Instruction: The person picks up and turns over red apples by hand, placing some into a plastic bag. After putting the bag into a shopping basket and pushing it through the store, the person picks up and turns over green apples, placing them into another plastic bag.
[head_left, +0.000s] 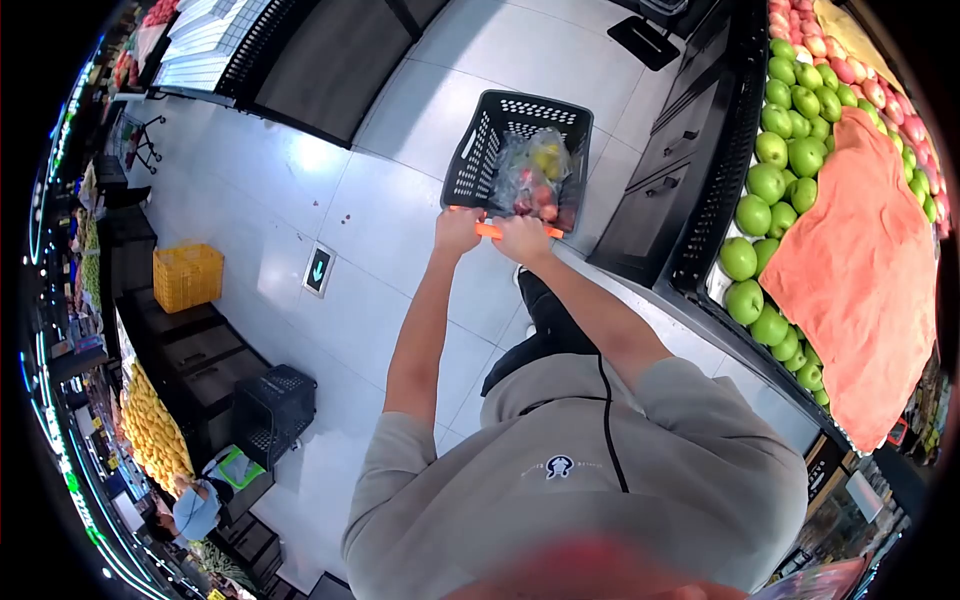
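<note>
Bright indoor light, I'm getting a clean read. Glare spot [318, 153] blown out on the pale floor tiles [370, 215], far left; weaker shine lower down. Soft-edged shadow [405, 95] at the far side, beside the dark cabinet [325, 65]. Strip lights [45, 385] glow white-blue along the left edge, bent into arcs. Heavy fisheye, black corners, rim stretched and mushy. Basket [475, 165] fairly sharp mid-frame. Reddish blob [585, 568] at the near edge, out of focus.

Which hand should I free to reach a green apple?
Probably your right hand: both hands grip the orange handle, but the green apples lie on your right side. Your left hand could then steady the basket.
</note>
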